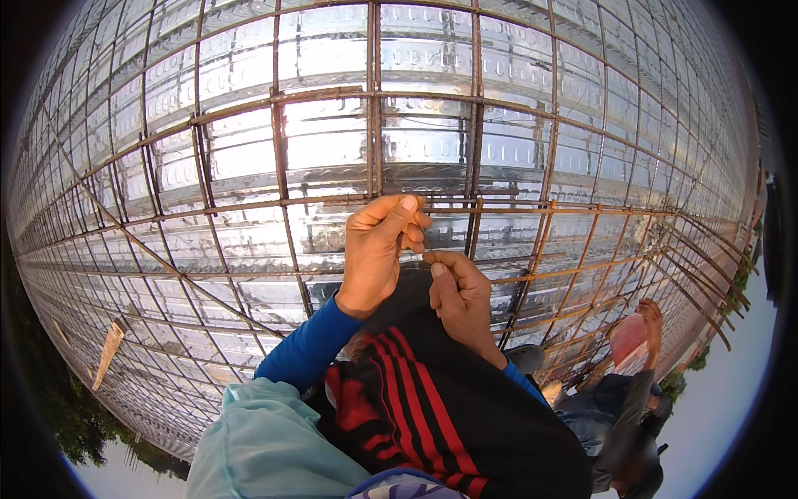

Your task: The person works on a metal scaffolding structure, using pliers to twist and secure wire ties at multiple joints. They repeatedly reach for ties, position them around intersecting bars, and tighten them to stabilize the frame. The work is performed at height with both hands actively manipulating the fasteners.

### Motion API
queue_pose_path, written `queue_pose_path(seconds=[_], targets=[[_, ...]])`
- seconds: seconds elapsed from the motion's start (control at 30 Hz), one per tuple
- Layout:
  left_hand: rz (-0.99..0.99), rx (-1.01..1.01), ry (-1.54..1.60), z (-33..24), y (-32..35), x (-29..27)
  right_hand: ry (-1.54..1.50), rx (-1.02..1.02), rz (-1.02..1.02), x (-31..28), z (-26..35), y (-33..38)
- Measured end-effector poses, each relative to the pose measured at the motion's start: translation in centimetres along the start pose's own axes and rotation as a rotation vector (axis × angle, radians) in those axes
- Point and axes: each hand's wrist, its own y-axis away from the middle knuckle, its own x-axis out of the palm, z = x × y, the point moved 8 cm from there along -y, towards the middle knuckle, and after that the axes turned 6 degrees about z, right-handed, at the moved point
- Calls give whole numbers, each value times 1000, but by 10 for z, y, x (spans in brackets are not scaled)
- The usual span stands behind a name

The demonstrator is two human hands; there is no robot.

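My left hand (376,254) is closed in a pinch, thumb uppermost, in front of the rebar mesh (374,133). Just below it and to the right, my right hand (460,298) is closed too, thumb against the fingers. Between the two runs a thin wire (428,241), gripped by both; its ends are hidden in the fingers. Close behind my left hand, several rusty bars cross and lie side by side. Blue sleeves cover both forearms.
Shiny ribbed metal decking (424,54) lies under the mesh. Bar ends (702,279) jut out at the right edge. A diagonal bar (158,258) crosses on the left, near a wood strip (108,356). At lower right is another person (611,407), one hand raised beside a reddish object (628,337).
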Motion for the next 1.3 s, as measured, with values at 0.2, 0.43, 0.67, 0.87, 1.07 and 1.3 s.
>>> queue_pose_path(seconds=[0.2,0.43,0.67,0.87,1.07,1.3], targets=[[-25,93,39,-28,-8,-12,76,-61,62,24,26,-20],[-14,148,49,-47,-4,-15,-356,30,362,45,22,-38],[11,89,152,-33,2,-15,-413,111,561,49,17,-29],[-24,99,54,-39,-3,-26,-306,83,449,61,15,-25],[27,244,-287,-48,-13,6,231,-187,108,19,32,-30],[201,216,-440,-33,-41,55,493,-355,-112,-29,48,-23]])
